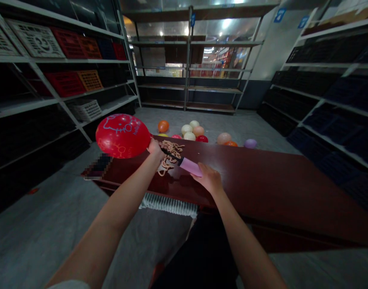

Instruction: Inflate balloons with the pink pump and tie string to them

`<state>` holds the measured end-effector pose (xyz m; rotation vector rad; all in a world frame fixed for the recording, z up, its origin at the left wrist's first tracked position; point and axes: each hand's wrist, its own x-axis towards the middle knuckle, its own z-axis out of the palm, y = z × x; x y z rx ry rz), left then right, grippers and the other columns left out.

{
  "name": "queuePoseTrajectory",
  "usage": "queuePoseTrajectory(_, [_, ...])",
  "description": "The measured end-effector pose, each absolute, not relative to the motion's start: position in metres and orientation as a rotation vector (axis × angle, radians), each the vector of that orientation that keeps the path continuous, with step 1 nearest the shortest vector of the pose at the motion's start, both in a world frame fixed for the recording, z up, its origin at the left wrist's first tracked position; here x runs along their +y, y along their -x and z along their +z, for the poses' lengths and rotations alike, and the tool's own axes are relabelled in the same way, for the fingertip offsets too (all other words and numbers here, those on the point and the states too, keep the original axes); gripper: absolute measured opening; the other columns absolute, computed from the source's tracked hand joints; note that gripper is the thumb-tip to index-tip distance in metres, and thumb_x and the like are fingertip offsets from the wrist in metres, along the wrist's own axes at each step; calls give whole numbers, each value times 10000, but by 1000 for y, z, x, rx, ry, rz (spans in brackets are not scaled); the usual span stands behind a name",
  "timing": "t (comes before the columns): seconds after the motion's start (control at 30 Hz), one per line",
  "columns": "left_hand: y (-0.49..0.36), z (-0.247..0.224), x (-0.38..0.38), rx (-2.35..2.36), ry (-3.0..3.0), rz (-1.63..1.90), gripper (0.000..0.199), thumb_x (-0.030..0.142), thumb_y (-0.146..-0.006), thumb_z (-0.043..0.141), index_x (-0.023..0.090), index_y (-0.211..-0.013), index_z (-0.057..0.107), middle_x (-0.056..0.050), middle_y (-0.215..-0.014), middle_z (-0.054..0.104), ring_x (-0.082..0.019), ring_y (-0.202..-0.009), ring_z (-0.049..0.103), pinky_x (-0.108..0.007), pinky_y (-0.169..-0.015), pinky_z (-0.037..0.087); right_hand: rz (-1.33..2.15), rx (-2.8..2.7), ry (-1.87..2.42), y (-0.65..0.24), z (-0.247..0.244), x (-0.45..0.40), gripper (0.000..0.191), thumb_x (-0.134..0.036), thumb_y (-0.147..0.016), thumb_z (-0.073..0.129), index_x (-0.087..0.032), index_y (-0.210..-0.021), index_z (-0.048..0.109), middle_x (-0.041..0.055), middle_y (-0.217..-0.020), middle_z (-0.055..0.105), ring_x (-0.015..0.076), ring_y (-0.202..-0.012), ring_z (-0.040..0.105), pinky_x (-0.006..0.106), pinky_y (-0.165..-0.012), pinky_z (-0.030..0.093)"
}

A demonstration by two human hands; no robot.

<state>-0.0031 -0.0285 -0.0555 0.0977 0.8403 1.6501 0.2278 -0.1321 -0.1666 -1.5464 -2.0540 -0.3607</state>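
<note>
A red balloon point(123, 136) with a printed cat figure and lettering is blown up at the left, above the table's edge. My left hand point(155, 147) is closed round its neck, where the black front end of a balloon pump meets it. My fingers hide the exact joint. The pump point(190, 166) has a pink barrel and a black rod, and slants down to the right. My right hand point(210, 178) is closed on the barrel's near end. Behind and below the pump, a pile of limp peach-coloured balloons point(162, 167) lies on the table.
The dark red table point(262, 172) stretches to the right. A blurred-out dark object point(99, 166) lies at its left end. Several blown-up balloons, one an orange balloon point(163, 126), are on the floor behind it. Shelving point(188, 86) with crates stands around.
</note>
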Motion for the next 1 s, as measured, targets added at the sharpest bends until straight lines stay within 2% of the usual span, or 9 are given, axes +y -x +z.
queuePoseTrajectory(0.1, [20,-33,-30,871,-154,1713,431,294,-1037,414,217,-651,242,84,-460,242,-61,-323,222,-206,-379,200,-345,-2044,1503,-228,-169,-132,400,-491,-862,714,-203,-1139,677,65,-954,757,204,-819,696,279,-662,411])
queuePoseTrajectory(0.23, [23,-5,-27,763,-332,1647,484,340,-1054,386,212,-623,206,72,-445,209,-74,-333,212,-215,-381,206,-344,-1984,1445,-229,-172,-130,395,-463,-875,702,-177,-1145,673,76,-934,761,209,-792,707,287,-662,445])
queuePoseTrajectory(0.47, [-31,27,-14,600,-624,1473,599,519,-986,542,212,-599,204,72,-423,207,-69,-337,173,-232,-377,169,-374,-1791,1479,-232,-173,-127,398,-502,-917,613,-147,-1090,665,80,-838,751,206,-707,700,290,-615,453])
queuePoseTrajectory(0.57, [-66,19,-18,621,-675,1399,616,562,-966,557,216,-593,209,72,-412,212,-70,-331,179,-233,-372,160,-389,-1729,1530,-233,-176,-125,431,-531,-926,588,-137,-1089,655,84,-840,754,203,-666,692,289,-583,433])
queuePoseTrajectory(0.73, [-108,-13,-32,686,-641,1339,593,528,-983,531,220,-588,213,74,-407,214,-75,-322,189,-232,-367,164,-399,-1678,1619,-233,-176,-124,438,-540,-930,574,-140,-1093,648,79,-819,751,208,-665,693,286,-579,411])
queuePoseTrajectory(1.0, [-78,-41,-36,739,-407,1503,499,352,-1038,439,207,-613,221,71,-432,222,-64,-334,196,-219,-390,213,-372,-1853,1581,-228,-172,-124,377,-495,-918,606,-168,-1099,655,84,-880,746,209,-760,694,277,-619,394])
